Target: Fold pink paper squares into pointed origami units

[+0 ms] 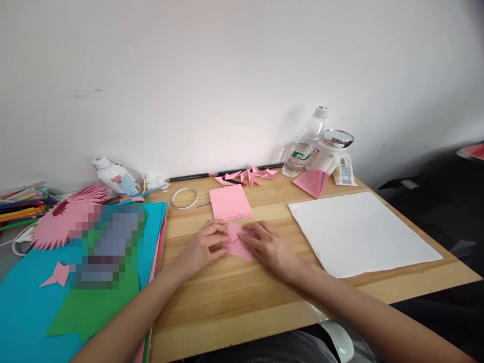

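Observation:
A partly folded sheet of pink origami paper lies on the wooden table between my hands. My left hand pinches its left edge with curled fingers. On the other side, the fingers of my right hand grip the paper's right part and cover some of it. A fold crosses the upper part of the sheet. Just beyond my fingertips sits a stack of square pink paper. Several folded pink pieces lie by the wall, with a dark pen among them.
A white board lies to the right. Behind it stand a water bottle, a white mug and a folded pink fan. A white ring lies left of the stack. Blue sheets and a pleated pink ring are at left.

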`<action>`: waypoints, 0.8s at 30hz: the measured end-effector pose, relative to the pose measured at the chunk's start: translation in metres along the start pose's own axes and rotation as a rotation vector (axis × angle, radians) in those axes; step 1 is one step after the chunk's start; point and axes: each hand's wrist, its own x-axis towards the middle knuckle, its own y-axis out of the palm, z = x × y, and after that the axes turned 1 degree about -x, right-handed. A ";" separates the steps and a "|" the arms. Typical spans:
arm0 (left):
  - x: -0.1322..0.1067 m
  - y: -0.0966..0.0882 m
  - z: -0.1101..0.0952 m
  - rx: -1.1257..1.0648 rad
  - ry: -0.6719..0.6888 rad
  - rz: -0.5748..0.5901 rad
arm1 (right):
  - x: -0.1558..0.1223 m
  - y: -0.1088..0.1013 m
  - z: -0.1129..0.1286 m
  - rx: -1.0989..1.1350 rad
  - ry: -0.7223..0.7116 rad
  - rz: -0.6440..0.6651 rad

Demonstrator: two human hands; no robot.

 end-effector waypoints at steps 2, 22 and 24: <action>0.001 -0.003 -0.003 0.046 0.017 0.094 | -0.001 0.000 0.001 -0.009 -0.015 -0.008; -0.004 -0.023 -0.005 -0.102 -0.057 0.367 | -0.022 -0.008 0.004 0.052 -0.210 0.156; -0.004 -0.022 -0.006 -0.100 -0.050 0.375 | -0.025 -0.008 0.003 0.050 -0.224 0.154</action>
